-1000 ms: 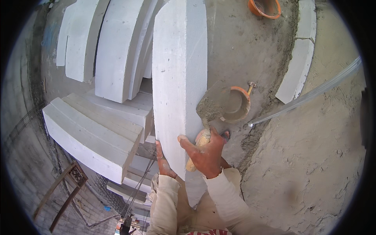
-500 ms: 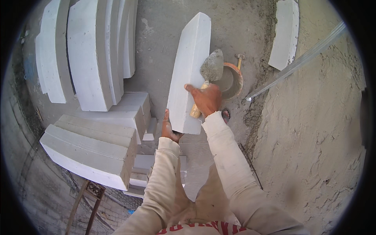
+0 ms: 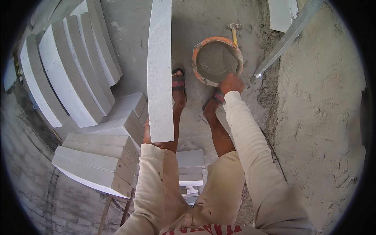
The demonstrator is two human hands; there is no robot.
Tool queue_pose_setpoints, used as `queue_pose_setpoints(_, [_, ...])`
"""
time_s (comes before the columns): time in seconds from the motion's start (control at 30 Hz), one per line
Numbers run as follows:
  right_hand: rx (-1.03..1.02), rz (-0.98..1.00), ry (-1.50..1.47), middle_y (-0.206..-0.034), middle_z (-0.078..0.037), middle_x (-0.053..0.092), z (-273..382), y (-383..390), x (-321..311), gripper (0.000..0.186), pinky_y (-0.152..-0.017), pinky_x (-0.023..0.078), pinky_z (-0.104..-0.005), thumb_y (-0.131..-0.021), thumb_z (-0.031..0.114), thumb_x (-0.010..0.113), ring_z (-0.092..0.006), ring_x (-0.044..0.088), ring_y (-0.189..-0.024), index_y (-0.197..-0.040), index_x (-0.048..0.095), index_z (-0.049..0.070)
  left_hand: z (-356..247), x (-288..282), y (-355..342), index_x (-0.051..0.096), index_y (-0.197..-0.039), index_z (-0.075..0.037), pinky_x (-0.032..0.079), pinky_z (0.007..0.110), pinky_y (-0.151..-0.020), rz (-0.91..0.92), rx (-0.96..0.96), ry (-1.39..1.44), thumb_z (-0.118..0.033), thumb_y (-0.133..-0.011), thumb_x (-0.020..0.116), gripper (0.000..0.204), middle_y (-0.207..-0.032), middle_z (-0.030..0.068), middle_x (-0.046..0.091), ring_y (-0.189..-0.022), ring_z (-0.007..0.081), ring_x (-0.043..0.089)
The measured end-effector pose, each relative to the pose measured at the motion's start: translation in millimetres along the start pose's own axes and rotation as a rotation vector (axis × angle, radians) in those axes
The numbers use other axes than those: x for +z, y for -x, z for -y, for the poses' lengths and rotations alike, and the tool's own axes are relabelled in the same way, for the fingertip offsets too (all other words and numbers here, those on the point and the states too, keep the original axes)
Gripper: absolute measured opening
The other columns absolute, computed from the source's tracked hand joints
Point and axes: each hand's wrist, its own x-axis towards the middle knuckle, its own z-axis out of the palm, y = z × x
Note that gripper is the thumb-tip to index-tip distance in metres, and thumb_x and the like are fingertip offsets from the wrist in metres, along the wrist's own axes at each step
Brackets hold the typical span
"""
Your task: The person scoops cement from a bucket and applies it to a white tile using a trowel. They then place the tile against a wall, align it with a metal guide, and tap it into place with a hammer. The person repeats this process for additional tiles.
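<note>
A long white block (image 3: 160, 70) is held up at its near end by my left hand (image 3: 147, 132). The thumb side shows along the block's left edge; the other fingers are hidden under it. My right hand (image 3: 232, 83) is closed at the near right rim of a round orange bucket (image 3: 195, 67). Grey wet mortar (image 3: 212, 58) fills part of this bucket. The trowel seen in that hand half a second ago is mostly hidden now, its blade apparently down in the mortar.
A hammer (image 3: 235, 34) lies beyond the bucket. Stacked white blocks (image 3: 70, 74) stand at the left, with more blocks (image 3: 94, 156) nearer me. A straight metal bar (image 3: 290, 37) slants beside the rough plastered wall (image 3: 317, 117) on the right. My sandalled feet are between block and bucket.
My right hand has moved away from the block, rightward to the bucket, taking the trowel along. The block in my left hand has shifted left and turned, showing a narrower face.
</note>
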Motion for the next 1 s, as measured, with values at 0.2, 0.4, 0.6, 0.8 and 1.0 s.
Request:
queue_pose_setpoints(0.2, [-0.085, 0.12, -0.341, -0.106, -0.025, 0.077, -21, -54, 47, 0.037, -0.088, 0.058, -0.0479, -0.089, 0.029, 0.071, -0.0423, 0.076, -0.1, -0.104, 0.073, -0.004, 27, -2, -19, 0.057, -0.145, -0.005, 0.064, 0.051, -0.092, -0.017, 0.046, -0.154, -0.05, -0.108, 0.053, 0.058, -0.131, 0.0195, 0.069, -0.111, 0.0362, 0.073])
queue_pose_setpoints(0.4, [-0.257, 0.119, -0.69, -0.083, -0.026, 0.07, -66, 29, 3, 0.034, -0.076, 0.052, -0.0497, -0.089, 0.028, 0.07, -0.0424, 0.068, -0.078, -0.083, 0.065, -0.004, 85, 68, 0, 0.06, -0.145, -0.008, 0.063, 0.048, -0.098, -0.01, 0.178, 0.181, -0.052, -0.108, 0.055, 0.058, -0.134, 0.0133, 0.07, -0.118, 0.0323, 0.072])
queue_pose_setpoints(0.6, [-0.428, 0.077, -0.617, -0.085, -0.026, 0.07, 26, 81, -128, 0.033, -0.075, 0.052, -0.0501, -0.092, 0.028, 0.065, -0.0431, 0.068, -0.078, -0.085, 0.065, -0.004, 92, 30, -29, 0.058, -0.149, -0.012, 0.059, 0.054, -0.106, 0.099, 0.085, 0.143, -0.059, -0.106, 0.057, 0.063, -0.142, 0.0133, 0.068, -0.126, 0.0358, 0.068])
queue_pose_setpoints(0.8, [-0.426, 0.008, -0.313, -0.106, -0.034, 0.074, 177, 22, -195, 0.04, -0.092, 0.056, -0.0514, -0.09, 0.024, 0.061, -0.0502, 0.071, -0.103, -0.102, 0.073, -0.012, 91, 16, -53, 0.052, -0.156, -0.014, 0.057, 0.058, -0.109, 0.198, 0.027, 0.149, -0.067, -0.104, 0.054, 0.073, -0.149, 0.0137, 0.063, -0.13, 0.0372, 0.066])
queue_pose_setpoints(1.0, [-0.517, -0.006, -0.323, -0.098, -0.037, 0.071, 237, 28, -189, 0.043, -0.091, 0.055, -0.0496, -0.088, 0.022, 0.065, -0.0482, 0.073, -0.098, -0.1, 0.067, -0.019, 92, 18, -55, 0.05, -0.157, -0.01, 0.056, 0.056, -0.109, 0.216, 0.028, 0.211, -0.066, -0.104, 0.055, 0.077, -0.149, 0.0169, 0.063, -0.129, 0.037, 0.067])
